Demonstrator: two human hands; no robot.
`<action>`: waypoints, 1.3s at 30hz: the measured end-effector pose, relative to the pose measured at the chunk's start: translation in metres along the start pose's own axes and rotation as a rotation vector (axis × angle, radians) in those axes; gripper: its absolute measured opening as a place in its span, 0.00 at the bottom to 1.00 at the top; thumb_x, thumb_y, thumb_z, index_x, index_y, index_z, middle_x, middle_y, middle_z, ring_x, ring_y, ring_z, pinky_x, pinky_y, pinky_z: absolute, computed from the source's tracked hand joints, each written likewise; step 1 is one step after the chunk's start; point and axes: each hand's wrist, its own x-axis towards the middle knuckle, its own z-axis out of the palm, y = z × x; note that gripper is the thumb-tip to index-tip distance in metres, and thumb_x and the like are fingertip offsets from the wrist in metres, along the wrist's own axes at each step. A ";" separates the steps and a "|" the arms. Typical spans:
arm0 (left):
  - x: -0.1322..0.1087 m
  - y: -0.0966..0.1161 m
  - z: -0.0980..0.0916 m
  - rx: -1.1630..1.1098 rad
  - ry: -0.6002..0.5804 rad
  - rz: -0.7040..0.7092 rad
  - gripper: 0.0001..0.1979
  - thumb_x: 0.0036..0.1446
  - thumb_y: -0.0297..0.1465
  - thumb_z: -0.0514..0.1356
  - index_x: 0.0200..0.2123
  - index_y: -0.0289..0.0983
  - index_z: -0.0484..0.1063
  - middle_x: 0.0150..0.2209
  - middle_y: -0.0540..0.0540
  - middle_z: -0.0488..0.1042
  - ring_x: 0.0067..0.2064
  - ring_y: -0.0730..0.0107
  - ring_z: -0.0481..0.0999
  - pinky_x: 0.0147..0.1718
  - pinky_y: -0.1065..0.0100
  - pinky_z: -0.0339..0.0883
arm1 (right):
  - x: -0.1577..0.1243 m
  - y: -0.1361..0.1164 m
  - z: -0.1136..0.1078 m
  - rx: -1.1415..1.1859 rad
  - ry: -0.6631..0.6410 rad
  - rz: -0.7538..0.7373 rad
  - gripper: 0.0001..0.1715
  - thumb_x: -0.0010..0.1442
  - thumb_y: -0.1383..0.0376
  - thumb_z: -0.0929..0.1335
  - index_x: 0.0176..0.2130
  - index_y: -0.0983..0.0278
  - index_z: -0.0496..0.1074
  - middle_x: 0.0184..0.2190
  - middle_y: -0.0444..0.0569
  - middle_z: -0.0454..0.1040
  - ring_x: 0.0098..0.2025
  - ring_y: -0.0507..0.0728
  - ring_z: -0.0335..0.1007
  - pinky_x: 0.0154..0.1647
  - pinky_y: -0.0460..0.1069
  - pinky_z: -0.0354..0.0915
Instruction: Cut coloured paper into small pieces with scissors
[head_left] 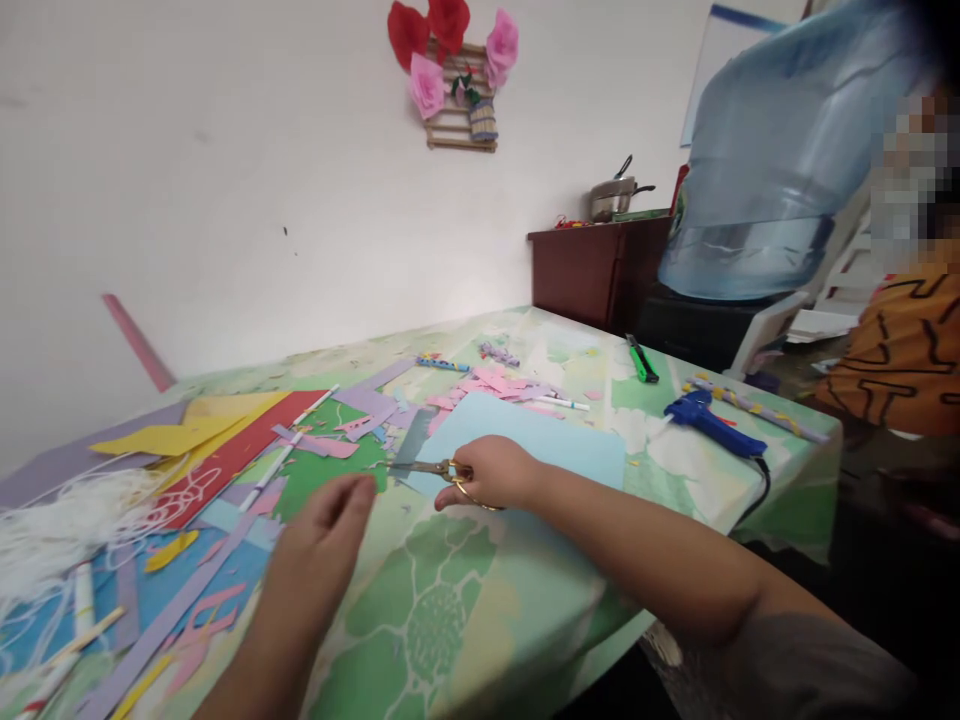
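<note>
My right hand (495,470) grips a pair of scissors (420,467) by its gold handles, over a light blue sheet of paper (555,430). The narrow blades look nearly closed and point left. My left hand (326,540) is pinched near the blade tips, thumb against fingers; whatever it holds is too small to make out. A short whitish thread shows at the tips, above my left fingertips. Under and beyond that hand lie a green sheet (300,488) and cut strips of purple and pink paper (367,405).
A heap of white string (67,530) lies at left, beside yellow paper (202,425) and red paper (274,425). Toward the right edge are a blue glue gun (712,425) and a green utility knife (641,358). A large water bottle (757,170) stands behind; a person in orange clothing (900,350) is at right.
</note>
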 end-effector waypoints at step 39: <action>0.006 0.000 0.022 -0.211 0.048 -0.081 0.11 0.42 0.36 0.56 0.27 0.33 0.68 0.23 0.48 0.73 0.27 0.68 0.73 0.30 0.68 0.66 | -0.005 -0.011 -0.001 -0.087 -0.047 -0.135 0.36 0.42 0.38 0.53 0.27 0.64 0.67 0.23 0.48 0.69 0.24 0.52 0.61 0.19 0.44 0.47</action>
